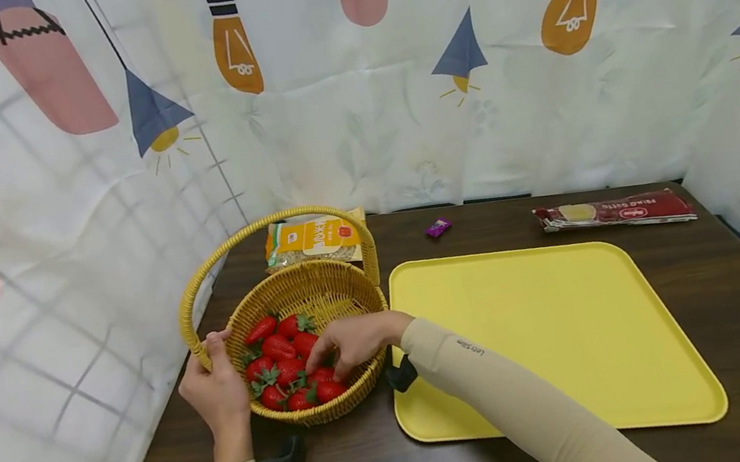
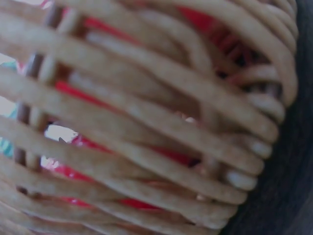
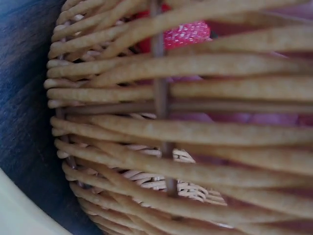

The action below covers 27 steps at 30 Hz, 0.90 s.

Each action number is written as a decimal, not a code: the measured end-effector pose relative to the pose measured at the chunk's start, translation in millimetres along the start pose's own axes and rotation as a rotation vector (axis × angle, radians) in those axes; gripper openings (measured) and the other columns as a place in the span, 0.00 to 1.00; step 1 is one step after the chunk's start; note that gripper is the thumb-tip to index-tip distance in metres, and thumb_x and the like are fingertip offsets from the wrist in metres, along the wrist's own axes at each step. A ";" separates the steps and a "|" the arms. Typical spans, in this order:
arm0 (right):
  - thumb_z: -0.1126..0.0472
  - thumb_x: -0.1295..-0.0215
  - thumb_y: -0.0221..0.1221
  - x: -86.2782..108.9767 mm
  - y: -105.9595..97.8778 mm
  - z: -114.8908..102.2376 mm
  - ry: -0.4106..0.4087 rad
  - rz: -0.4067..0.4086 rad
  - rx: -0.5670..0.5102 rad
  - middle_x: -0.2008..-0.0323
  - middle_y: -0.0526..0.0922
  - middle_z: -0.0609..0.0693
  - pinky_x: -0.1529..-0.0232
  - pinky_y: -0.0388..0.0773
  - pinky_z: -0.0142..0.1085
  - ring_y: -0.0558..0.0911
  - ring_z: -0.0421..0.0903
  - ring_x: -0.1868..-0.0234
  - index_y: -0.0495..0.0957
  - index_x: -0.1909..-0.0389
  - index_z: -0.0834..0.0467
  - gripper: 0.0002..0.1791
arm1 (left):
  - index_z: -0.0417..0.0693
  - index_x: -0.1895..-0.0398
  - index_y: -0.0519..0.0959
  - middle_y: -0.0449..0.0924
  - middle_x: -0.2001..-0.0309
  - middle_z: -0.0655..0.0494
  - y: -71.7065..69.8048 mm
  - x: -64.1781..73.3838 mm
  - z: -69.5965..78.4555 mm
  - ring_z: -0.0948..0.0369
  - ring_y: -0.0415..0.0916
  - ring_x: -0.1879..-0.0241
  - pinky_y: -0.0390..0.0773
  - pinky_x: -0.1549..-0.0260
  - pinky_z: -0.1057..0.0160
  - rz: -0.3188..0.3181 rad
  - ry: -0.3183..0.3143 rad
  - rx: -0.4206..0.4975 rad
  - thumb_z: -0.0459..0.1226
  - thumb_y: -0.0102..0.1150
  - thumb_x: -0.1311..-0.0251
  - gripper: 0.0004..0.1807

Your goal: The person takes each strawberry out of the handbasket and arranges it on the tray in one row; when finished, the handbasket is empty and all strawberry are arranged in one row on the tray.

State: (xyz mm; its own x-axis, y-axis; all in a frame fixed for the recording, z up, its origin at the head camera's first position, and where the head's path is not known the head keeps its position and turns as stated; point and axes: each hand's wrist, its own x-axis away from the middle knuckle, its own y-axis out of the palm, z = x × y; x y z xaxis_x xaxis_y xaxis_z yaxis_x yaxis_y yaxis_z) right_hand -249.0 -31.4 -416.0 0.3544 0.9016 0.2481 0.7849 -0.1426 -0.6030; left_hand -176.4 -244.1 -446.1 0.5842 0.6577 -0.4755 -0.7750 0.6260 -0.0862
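A yellow wicker basket [image 1: 343, 289] with a tall hoop handle stands at the left of the table, with several red strawberries [image 1: 277, 348] inside, some with green leaves. My left hand [image 1: 216, 390] grips the basket at its left side, where the handle meets the rim. Over the right rim my right hand [image 1: 352, 341] reaches in, its finger and thumb on either side of a strawberry [image 1: 323, 375] near the front. In the left wrist view, woven strands [image 2: 146, 103] fill most of the frame, with red behind them. Through the weave [image 3: 112, 132], the right wrist view shows a strawberry [image 3: 186, 35].
A yellow tray [image 1: 530, 335] lies just right of the basket. Behind the basket is a yellow-and-clear food packet [image 1: 315, 239]. A small purple wrapped candy [image 1: 438, 228] and a long dark red packet [image 1: 615, 212] lie along the table's back, before a patterned curtain [image 1: 354, 143].
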 end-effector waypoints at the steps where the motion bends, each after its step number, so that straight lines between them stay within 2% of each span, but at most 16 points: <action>1: 0.69 0.39 0.62 0.0 0.1 -0.6 -0.004 -0.010 0.006 0.48 0.81 0.40 0.58 0.73 0.27 0.75 0.37 0.55 0.80 0.43 0.54 0.22 | 0.36 0.63 0.86 0.83 0.64 0.35 -0.3 0.1 0.3 0.66 0.65 0.74 0.59 0.72 0.67 0.001 0.001 0.002 0.48 0.53 0.30 0.23; 5: 0.73 0.41 0.60 -0.8 0.9 -1.8 -0.018 -0.029 -0.001 0.54 0.82 0.40 0.60 0.74 0.27 0.74 0.36 0.62 0.82 0.47 0.55 0.21 | 0.37 0.63 0.86 0.83 0.63 0.36 -1.3 0.2 1.7 0.66 0.65 0.74 0.59 0.72 0.67 0.002 -0.002 -0.005 0.49 0.53 0.30 0.23; 11: 0.76 0.44 0.59 -2.1 2.3 -0.7 -0.014 -0.048 -0.012 0.60 0.82 0.39 0.58 0.74 0.26 0.74 0.35 0.62 0.83 0.51 0.56 0.21 | 0.37 0.63 0.87 0.84 0.63 0.40 -1.1 0.2 1.8 0.68 0.69 0.71 0.61 0.71 0.67 -0.001 -0.013 -0.010 0.50 0.53 0.30 0.24; 17: 0.75 0.44 0.60 -4.1 4.6 0.0 0.012 -0.059 0.010 0.62 0.81 0.38 0.64 0.72 0.27 0.71 0.35 0.65 0.84 0.52 0.53 0.21 | 0.37 0.63 0.87 0.84 0.70 0.58 -2.0 0.4 2.4 0.66 0.67 0.73 0.60 0.71 0.65 -0.003 -0.015 -0.005 0.50 0.53 0.30 0.24; 19: 0.75 0.44 0.60 -3.6 4.7 -0.5 0.010 -0.055 0.000 0.62 0.80 0.39 0.64 0.73 0.27 0.71 0.36 0.65 0.84 0.54 0.53 0.20 | 0.37 0.63 0.87 0.83 0.71 0.60 -2.3 0.1 2.8 0.66 0.67 0.73 0.59 0.71 0.65 -0.003 -0.014 -0.005 0.50 0.53 0.30 0.24; 24: 0.75 0.44 0.62 1.3 2.7 -3.3 -0.021 0.004 -0.109 0.61 0.80 0.43 0.65 0.73 0.30 0.72 0.39 0.64 0.82 0.59 0.55 0.14 | 0.38 0.63 0.87 0.83 0.68 0.52 -2.3 -0.1 2.5 0.65 0.67 0.73 0.59 0.71 0.65 -0.005 -0.018 -0.006 0.50 0.53 0.31 0.24; 27: 0.73 0.43 0.63 3.5 1.3 -4.0 -0.045 0.044 -0.158 0.59 0.81 0.45 0.64 0.73 0.30 0.73 0.40 0.64 0.82 0.59 0.57 0.12 | 0.38 0.62 0.87 0.82 0.67 0.47 -2.3 0.0 1.7 0.65 0.66 0.73 0.59 0.70 0.65 -0.008 -0.021 -0.010 0.51 0.53 0.31 0.24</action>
State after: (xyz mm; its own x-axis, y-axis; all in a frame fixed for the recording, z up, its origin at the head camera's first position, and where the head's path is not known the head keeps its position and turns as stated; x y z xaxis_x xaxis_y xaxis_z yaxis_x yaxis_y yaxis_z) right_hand -244.7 -30.1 -412.9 0.3702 0.9099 0.1874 0.8403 -0.2419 -0.4852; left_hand -174.2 -244.8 -444.4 0.5953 0.6612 -0.4566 -0.7726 0.6271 -0.0992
